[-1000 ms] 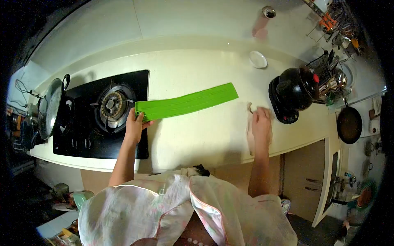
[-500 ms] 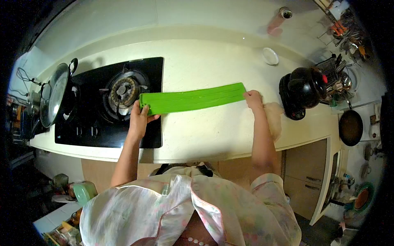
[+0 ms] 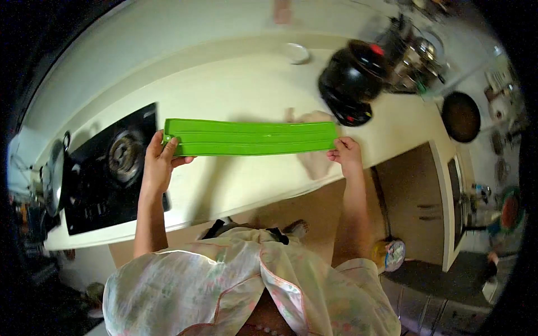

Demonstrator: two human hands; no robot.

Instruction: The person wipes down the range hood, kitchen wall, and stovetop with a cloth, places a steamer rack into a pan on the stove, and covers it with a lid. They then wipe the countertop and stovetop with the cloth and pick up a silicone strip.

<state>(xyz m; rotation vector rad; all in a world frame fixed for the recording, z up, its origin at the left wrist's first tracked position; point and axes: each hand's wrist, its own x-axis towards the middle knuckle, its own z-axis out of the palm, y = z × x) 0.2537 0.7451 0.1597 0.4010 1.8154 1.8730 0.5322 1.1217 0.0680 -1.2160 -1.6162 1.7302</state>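
Observation:
A long flat green strip (image 3: pixel 252 138), plastic or silicone by its look, with ridges along its length, is held level above the counter. My left hand (image 3: pixel 161 158) grips its left end, thumb on top and fingers beneath. At the right end, my right hand (image 3: pixel 346 152) pinches the strip's lower corner. A shadow of the strip falls on the pale counter below. I cannot tell the strip's exact kind.
To the left is a black gas hob (image 3: pixel 112 173) with a lidded pan (image 3: pixel 54 178) at its far side. A black rounded pot (image 3: pixel 354 71) stands back right, near a small white dish (image 3: pixel 297 54). A beige cloth (image 3: pixel 312 159) lies on the counter (image 3: pixel 241 84). A frying pan (image 3: pixel 460 117) is further right.
My view and body have turned to the right. The green strip, held at both ends, has moved off the hob's edge to over the counter and now looks more level.

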